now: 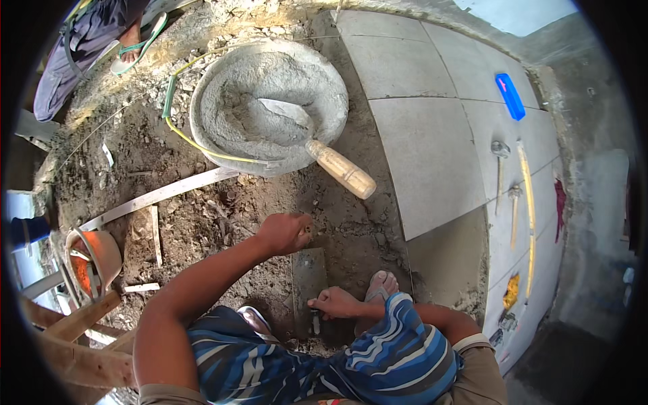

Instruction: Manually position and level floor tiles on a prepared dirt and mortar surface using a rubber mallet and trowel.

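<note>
My left hand (285, 233) is closed above the dug soil, at the upper end of a grey, mortar-smeared rectangular float (305, 273); what its fingers hold, if anything, is unclear. My right hand (332, 302) grips the float's handle lower down, beside my sandalled foot (379, 287). Above my hands, a round bucket (202, 104) holds wet grey mortar, with a wooden-handled trowel (337, 169) resting in it. Right of the soil bed lie large grey tiles (425, 155) and a bare smoothed mortar patch (445, 263).
Another person's foot (131, 54) is at upper left. A long wooden batten (155, 196), an orange-lined bucket (108, 263) and timber (88, 358) are on the left. A blue tool (510, 96), two hammers (500, 162) and a yellow rod (530, 223) lie on the tiles by the wall (594, 202).
</note>
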A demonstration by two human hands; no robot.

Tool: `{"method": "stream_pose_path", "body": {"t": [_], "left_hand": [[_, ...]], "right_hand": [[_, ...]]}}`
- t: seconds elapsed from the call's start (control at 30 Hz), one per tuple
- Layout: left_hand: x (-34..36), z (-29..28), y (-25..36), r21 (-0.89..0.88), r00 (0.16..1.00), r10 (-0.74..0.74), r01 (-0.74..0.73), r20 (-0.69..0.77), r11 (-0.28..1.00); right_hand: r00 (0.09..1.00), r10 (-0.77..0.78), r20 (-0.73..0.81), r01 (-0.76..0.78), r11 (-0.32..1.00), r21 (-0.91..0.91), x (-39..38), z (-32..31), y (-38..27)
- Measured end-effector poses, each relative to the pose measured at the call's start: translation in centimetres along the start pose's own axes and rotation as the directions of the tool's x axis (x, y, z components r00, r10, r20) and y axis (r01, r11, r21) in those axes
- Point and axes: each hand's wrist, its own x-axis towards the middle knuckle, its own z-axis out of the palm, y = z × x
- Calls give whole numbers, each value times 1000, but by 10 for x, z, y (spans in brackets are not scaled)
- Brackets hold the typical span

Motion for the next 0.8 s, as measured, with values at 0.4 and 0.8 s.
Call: {"method": "stream_pose_path", "body": {"t": [0.4,0.8], "left_hand": [[-10,-31,11,-331,919,-231,120,-320,936],[-17,-18,-2,-147,934,-267,237,-238,960]], "right_hand": [[881,-65,-468,266,887,378,-59,-58,-42],[678,-287,-677,370,929,-24,-49,-277,-119]]}}
